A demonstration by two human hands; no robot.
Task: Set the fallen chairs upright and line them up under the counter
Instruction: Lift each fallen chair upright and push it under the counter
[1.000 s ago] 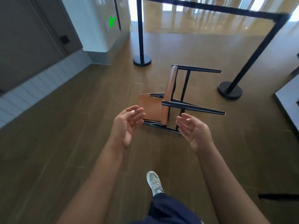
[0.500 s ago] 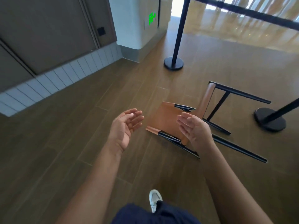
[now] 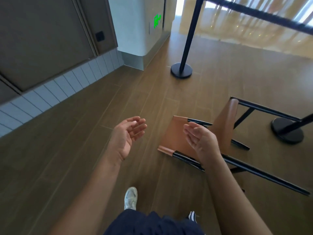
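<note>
View swung left; fallen chair (image 3: 183, 138) now lower right, nearer, behind right hand (image 3: 201, 143); both hands empty.

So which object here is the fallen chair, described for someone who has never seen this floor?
Start at the brown wooden floor and look right of centre, between the two black barrier posts. The chair lies tipped over there, just beyond the open right hand. Unlike the all-black upright posts, it has tan leather panels on a thin black frame, with its legs pointing sideways.
</note>
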